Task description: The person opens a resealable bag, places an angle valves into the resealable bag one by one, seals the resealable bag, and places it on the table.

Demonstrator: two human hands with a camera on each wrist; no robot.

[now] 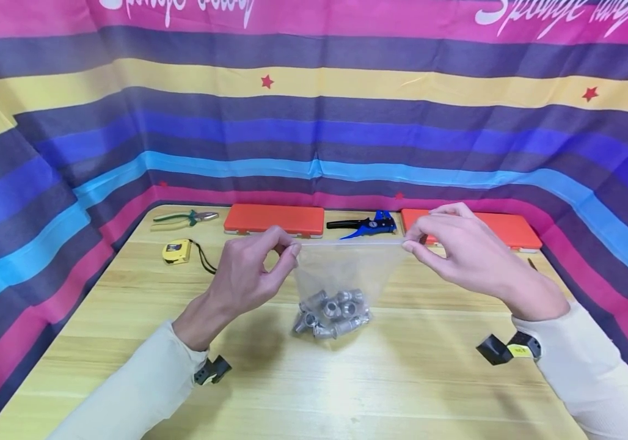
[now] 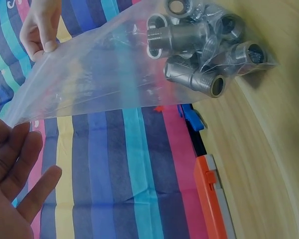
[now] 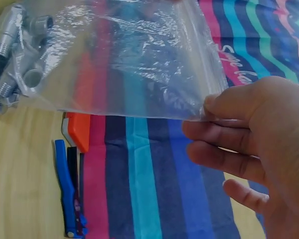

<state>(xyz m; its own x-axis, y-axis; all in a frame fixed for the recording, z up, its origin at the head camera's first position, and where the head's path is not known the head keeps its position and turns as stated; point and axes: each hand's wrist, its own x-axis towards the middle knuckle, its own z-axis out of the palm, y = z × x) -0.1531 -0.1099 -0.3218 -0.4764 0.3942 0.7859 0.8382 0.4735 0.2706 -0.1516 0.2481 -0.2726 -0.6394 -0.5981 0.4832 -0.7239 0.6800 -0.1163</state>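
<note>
A clear zip bag [image 1: 341, 269] hangs upright between both hands, its top edge stretched straight. Several threaded metal pipe fittings [image 1: 338, 308] lie bunched in its bottom, close over the table. My left hand [image 1: 248, 269] pinches the left top corner between thumb and forefinger. At the right top corner my right hand [image 1: 462, 256] pinches the bag the same way. In the left wrist view the fittings [image 2: 189, 37] show silver-grey with hollow ends. The right wrist view shows the zip strip by my right hand [image 3: 249, 134], whose other fingers are spread below the corner.
Along the back of the wooden table [image 1: 429, 379] lie green-handled pliers [image 1: 184, 219], a red case [image 1: 273, 220], a blue and black wire stripper [image 1: 366, 225] and another red case [image 1: 501, 229]. A yellow tape measure [image 1: 176, 251] with a black strap sits at left. Striped cloth [image 1: 314, 134] surrounds the table.
</note>
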